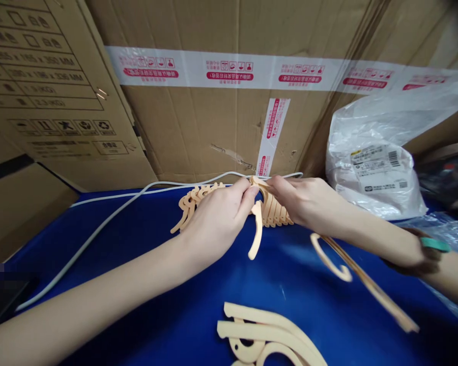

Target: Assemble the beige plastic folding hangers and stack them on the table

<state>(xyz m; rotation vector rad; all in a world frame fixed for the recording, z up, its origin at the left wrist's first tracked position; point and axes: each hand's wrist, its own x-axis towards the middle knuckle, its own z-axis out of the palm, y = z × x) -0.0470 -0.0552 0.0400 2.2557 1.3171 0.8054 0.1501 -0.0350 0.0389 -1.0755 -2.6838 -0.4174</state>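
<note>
My left hand is closed, its thumb and fingers pinched on a cream-coloured plastic clothes hanger part. A curved arm of it hangs down beside the thumb. My right hand is closed around the same area from the other side, fingertips hidden. Below the right palm stick out a hanger hook and a long thin hanger arm, its far end blurred. Behind the hands stands a row of similar hanger parts, with more of them to the left, partly covered by my left hand.
Several loose hanger parts lie at the front on the blue table surface. A white cable runs along the left and back. Cardboard boxes wall the back and left. A clear plastic bag with a label stands at right.
</note>
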